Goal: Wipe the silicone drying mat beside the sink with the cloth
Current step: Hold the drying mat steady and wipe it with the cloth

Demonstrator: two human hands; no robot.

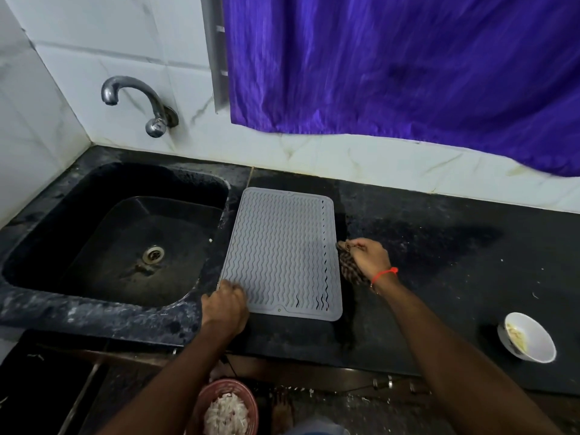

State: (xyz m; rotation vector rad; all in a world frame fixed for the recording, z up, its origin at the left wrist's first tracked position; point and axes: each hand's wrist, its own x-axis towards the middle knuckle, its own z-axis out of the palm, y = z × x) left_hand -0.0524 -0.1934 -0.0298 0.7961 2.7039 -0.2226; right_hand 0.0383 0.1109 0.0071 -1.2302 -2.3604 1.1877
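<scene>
Grey silicone drying mat (282,252) lies flat on the black worktop (439,277), just right of the sink (119,233). My left hand (224,309) covers its near-left corner, fingers curled at the edge; I cannot tell whether they pinch it. My right hand (368,257) has its grip clamped on one dark patterned cloth (350,268), mostly hidden under the palm, just beside the mat's right edge. I count one tap (138,102), one white bowl (527,337), and one pink basket (226,406) cut off below.

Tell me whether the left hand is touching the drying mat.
Touching: the head view shows the left hand resting on the near-left corner of the drying mat.
</scene>
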